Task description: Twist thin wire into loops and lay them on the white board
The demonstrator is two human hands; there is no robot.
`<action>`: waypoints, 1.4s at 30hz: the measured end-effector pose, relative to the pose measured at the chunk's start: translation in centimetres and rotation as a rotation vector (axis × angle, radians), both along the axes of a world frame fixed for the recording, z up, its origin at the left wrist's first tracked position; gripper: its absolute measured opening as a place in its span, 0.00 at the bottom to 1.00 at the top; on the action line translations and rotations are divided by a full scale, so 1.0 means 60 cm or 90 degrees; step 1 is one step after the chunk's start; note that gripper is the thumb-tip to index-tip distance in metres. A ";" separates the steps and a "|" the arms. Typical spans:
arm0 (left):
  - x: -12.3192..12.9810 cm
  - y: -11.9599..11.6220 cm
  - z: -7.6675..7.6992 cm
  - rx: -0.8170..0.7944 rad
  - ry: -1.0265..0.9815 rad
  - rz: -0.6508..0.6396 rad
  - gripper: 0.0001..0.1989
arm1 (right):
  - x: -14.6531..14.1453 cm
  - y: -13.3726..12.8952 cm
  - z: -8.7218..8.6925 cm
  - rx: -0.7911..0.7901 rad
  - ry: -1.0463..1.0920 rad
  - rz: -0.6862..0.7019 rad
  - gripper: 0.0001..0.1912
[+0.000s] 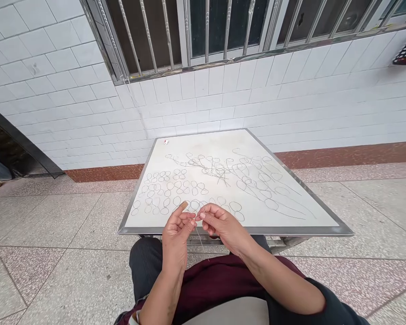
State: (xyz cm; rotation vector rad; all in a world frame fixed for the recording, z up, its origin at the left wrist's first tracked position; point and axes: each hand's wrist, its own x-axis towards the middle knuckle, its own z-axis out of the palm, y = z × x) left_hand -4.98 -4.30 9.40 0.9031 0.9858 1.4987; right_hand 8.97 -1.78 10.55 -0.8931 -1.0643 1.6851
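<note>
Above the table's near edge, my left hand point(178, 231) and my right hand point(220, 224) meet with fingertips almost touching. Both pinch a thin wire point(200, 240), whose loose end hangs down between them toward the lap. The part at the fingertips is mostly hidden. Just beyond the hands lie many small wire loops point(164, 211), several joined in pairs or clusters. Farther back and to the right, long-stemmed wire loops point(271, 204) spread across the tabletop, their straight tails crossing one another.
The white table point(203, 140) has a metal rim point(237, 231). A small white and red object point(166, 142) rests near its far left corner. Behind stands a white tiled wall point(219, 97) with a barred window point(206, 31). The floor point(71, 271) is speckled stone.
</note>
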 end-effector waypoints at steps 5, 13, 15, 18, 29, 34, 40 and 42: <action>-0.006 -0.007 -0.002 0.015 0.041 0.021 0.23 | -0.009 0.000 -0.008 -0.004 -0.008 -0.005 0.16; -0.004 -0.013 0.001 0.029 0.029 0.039 0.24 | -0.016 -0.005 -0.010 -0.019 -0.019 0.016 0.16; -0.002 -0.015 0.002 0.013 0.019 0.052 0.27 | -0.017 -0.008 -0.013 -0.039 0.001 0.030 0.17; 0.000 -0.021 -0.002 0.009 -0.006 0.071 0.29 | -0.020 -0.012 -0.018 -0.068 0.035 0.055 0.17; -0.040 -0.028 -0.006 0.057 -0.041 0.170 0.25 | -0.059 -0.027 -0.059 0.225 -0.146 -0.063 0.19; -0.044 -0.029 -0.005 0.067 -0.079 0.183 0.24 | -0.053 -0.043 -0.067 0.610 -0.336 -0.159 0.13; -0.021 -0.040 -0.019 0.031 -0.107 0.138 0.25 | -0.052 -0.038 -0.065 0.477 -0.256 -0.168 0.03; -0.016 -0.042 -0.022 0.026 -0.091 0.121 0.24 | -0.054 -0.035 -0.063 0.314 -0.142 -0.130 0.05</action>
